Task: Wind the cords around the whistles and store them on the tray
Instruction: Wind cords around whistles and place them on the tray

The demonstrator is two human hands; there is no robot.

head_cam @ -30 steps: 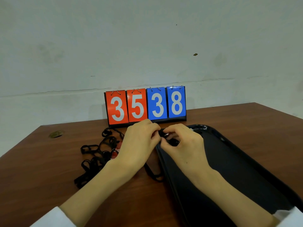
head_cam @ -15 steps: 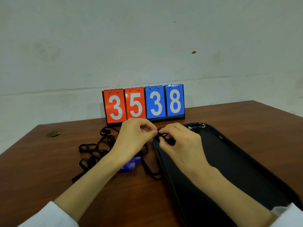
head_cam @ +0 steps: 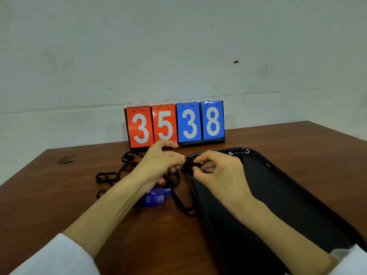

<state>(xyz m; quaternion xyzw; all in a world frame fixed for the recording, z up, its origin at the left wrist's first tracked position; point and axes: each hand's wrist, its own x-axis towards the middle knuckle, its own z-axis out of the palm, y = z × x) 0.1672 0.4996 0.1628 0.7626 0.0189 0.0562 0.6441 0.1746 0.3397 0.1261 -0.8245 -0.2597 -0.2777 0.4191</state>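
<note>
My right hand (head_cam: pixel 220 173) pinches a small black whistle wrapped in black cord (head_cam: pixel 188 165) just over the near-left rim of the black tray (head_cam: pixel 297 195). My left hand (head_cam: pixel 158 165) meets it from the left, fingertips closed on the cord beside the whistle. A loop of that cord (head_cam: pixel 184 205) trails down onto the table beside the tray. Under my left wrist lie a blue whistle (head_cam: pixel 155 197) and a red whistle (head_cam: pixel 161 182), partly hidden. Their black cords (head_cam: pixel 117 173) sprawl in a tangle to the left.
A flip scoreboard (head_cam: pixel 174 124) reading 3538 stands at the back of the brown table (head_cam: pixel 49 195), right behind my hands. A round brass fitting (head_cam: pixel 66 159) is set in the table at far left. A pale wall rises behind.
Both hands have lifted slightly and stayed together at the tray's rim. My left hand shifted up, uncovering the blue and red whistles beneath it.
</note>
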